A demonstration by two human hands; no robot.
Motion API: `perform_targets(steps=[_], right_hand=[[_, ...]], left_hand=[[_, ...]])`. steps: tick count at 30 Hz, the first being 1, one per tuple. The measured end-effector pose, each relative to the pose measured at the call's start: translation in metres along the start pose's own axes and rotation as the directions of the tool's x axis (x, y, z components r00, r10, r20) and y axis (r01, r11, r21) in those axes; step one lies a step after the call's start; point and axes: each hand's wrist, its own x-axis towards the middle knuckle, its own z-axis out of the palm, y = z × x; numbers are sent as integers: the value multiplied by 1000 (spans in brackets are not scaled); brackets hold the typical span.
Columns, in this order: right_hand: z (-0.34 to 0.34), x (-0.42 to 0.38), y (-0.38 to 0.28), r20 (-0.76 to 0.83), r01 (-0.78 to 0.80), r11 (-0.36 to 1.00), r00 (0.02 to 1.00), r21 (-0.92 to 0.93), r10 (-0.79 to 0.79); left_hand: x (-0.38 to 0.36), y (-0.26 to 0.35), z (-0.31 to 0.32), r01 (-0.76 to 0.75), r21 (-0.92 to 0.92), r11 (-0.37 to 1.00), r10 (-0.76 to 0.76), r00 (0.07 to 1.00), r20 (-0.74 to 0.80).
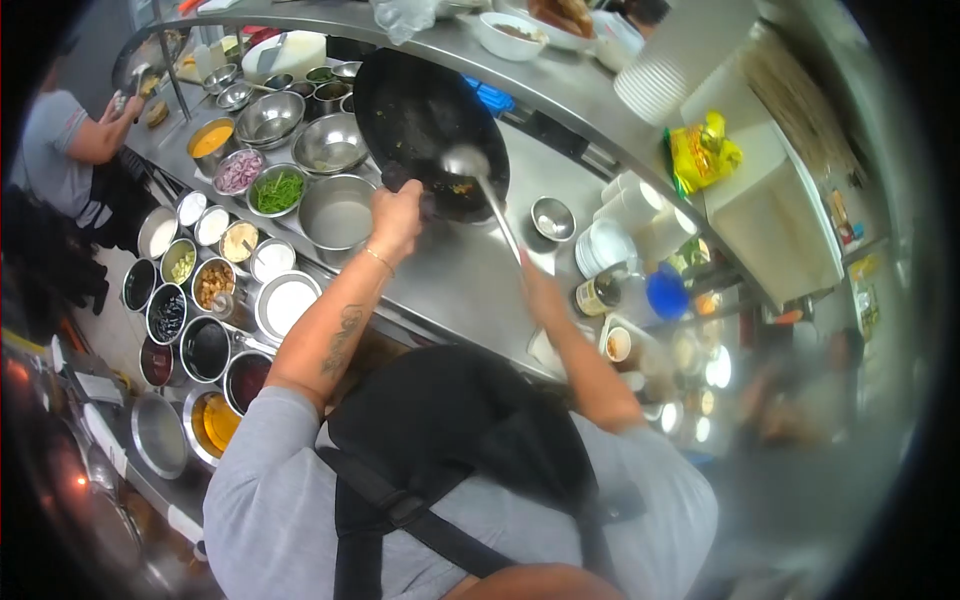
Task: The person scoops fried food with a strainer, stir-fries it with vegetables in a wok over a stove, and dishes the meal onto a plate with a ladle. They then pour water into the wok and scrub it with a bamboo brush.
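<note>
My left hand [398, 218] is closed around the handle of a large black wok [415, 105], which is tilted up over the steel counter. Small brown food bits cling to the wok's inside, mostly low near the rim. In my right hand [540, 288] is the long handle of a metal ladle [465, 160]; its bowl is inside the wok, close to those bits. An empty-looking steel pot [340, 214] stands just left of my left hand. Between the wok and the white containers sits a small steel bowl [553, 219].
Bowls of chopped red onion [239, 172] and green herbs [276, 190] stand left, beside several sauce and ingredient pots [206, 347]. White bowls [604, 246] and a dark-labelled bottle [597, 296] are on the right. A raised shelf [590, 120] crosses above. Another person [70, 150] works at far left.
</note>
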Motion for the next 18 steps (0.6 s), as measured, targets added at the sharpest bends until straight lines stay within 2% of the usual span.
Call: perform_targets(steps=[2, 3, 4, 5, 6, 10, 12, 14, 16, 18], right_hand=[[-20, -41, 20, 29, 70, 997, 997, -29, -69], [-53, -50, 11, 272, -168, 984, 946, -54, 176], [-82, -44, -7, 290, -174, 983, 940, -53, 182], [-110, -19, -27, 300, -170, 975, 931, -142, 206], [-122, 3, -36, 302, -160, 959, 926, -232, 228], [-106, 32, -38, 272, -185, 942, 926, -279, 262], [-102, 51, -11, 333, -32, 944, 931, -330, 148], [-95, 83, 5, 341, -10, 957, 933, -290, 113], [-82, 114, -1, 171, -39, 986, 983, -160, 66], [-46, 108, 6, 146, -78, 987, 984, -140, 99]], left_hand=[[6, 1, 1, 1, -30, 1000, -2, 1000, -21], [3, 3, 0, -38, 11, 999, 39, 999, -33], [-1, 1, -3, -70, 63, 996, 73, 997, -38], [-2, -2, -6, -63, 68, 996, 66, 997, -43], [0, -5, -7, -53, 55, 997, 55, 998, -42], [-4, -4, -9, -21, -29, 999, 21, 1000, -5], [-9, 4, -4, -42, 11, 999, 42, 998, -37], [-10, -1, -6, -44, 74, 996, 49, 997, -68], [1, -5, -7, -28, -22, 999, 28, 999, -17], [3, -8, -1, -43, -42, 998, 42, 999, -17]])
